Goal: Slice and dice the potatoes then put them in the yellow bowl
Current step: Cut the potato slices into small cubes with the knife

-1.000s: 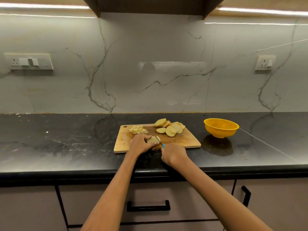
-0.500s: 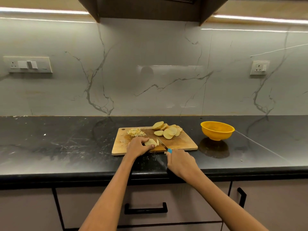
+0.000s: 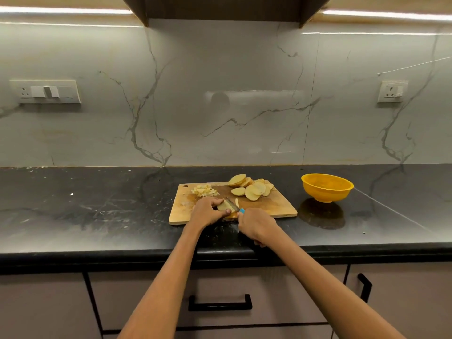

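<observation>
Black stone surface [image 3: 97,211] under a marble wall is carrying the board [image 3: 269,207], with the bowl [image 3: 327,188] standing well apart to its right, apparently empty. I am pinning a stack of potato slices [image 3: 223,206] at the board's near edge with my left hand [image 3: 208,211], fingers curled over it and thumb against its near side. My right hand [image 3: 256,225] is closed round the knife [image 3: 233,204], of which only a bit of blue handle and the short blade are showing; the blade is meeting the stack's right end, where one thin strip [image 3: 236,202] is standing free. More slices [image 3: 252,188] are waiting at the far right of the board, and a diced pile [image 3: 204,190] is lying far left. I judge this to be strip-cutting, roughly midway through the task. Doing it well means keeping my fingertips tucked back from the blade, holding the stack flat, and stepping the cuts evenly leftward.
</observation>
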Motion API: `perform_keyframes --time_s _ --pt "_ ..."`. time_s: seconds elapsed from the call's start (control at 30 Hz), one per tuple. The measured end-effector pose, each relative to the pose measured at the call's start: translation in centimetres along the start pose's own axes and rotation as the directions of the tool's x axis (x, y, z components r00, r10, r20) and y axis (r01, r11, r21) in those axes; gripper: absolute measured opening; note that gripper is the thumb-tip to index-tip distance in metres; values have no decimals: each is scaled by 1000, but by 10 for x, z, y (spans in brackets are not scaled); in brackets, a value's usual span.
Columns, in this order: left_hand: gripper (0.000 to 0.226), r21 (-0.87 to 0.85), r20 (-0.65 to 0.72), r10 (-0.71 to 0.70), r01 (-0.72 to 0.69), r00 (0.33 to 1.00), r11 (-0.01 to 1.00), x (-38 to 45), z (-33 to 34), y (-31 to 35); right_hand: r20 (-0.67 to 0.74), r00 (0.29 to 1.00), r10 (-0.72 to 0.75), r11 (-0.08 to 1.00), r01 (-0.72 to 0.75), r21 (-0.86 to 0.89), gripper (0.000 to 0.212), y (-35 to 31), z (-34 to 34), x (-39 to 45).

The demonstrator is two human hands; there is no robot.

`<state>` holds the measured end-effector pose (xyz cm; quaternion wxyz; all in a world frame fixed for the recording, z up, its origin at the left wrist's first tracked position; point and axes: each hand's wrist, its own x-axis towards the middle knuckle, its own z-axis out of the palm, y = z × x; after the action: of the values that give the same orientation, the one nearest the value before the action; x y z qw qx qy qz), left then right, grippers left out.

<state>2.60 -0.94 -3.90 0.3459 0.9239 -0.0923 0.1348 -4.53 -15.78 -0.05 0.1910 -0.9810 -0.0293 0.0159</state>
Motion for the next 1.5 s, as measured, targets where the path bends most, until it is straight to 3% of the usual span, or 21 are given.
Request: perform_keyframes --time_s 0.17,0.3,0.63,0.77,0.9,1.07,1.23,1.5 --pt "52 -39 16 -3 4 1000 999 2 -1 0 87 996 22 999 -19 -35 25 -19 -14 5" --pt "50 -23 19 8 -7 1000 1000 0 -2 4 101 995 -7 997 16 -82 32 -18 -16 2" --pt "52 -36 33 -14 15 999 999 -5 -6 9 -21 999 -48 981 43 -189 37 20 3 -39" --pt "52 -19 50 -16 17 999 1000 -6 -7 10 -75 996 -47 986 34 -164 38 33 2 -52" --pt "50 -3 60 2 -2 998 1000 -6 -9 10 -145 988 -59 998 61 4 38 28 -6 -49" --pt "47 -23 7 0 0 1000 1000 -6 -9 6 -28 992 -124 992 124 5 36 4 -8 -28" --pt "47 -35 -6 10 -10 1000 999 -5 -8 3 -1 1000 -22 997 22 67 41 -3 -1 -7" --pt "44 -60 -1 23 -23 1000 998 -3 -9 2 67 998 -1 1000 2 -20 31 -19 -9 -2"
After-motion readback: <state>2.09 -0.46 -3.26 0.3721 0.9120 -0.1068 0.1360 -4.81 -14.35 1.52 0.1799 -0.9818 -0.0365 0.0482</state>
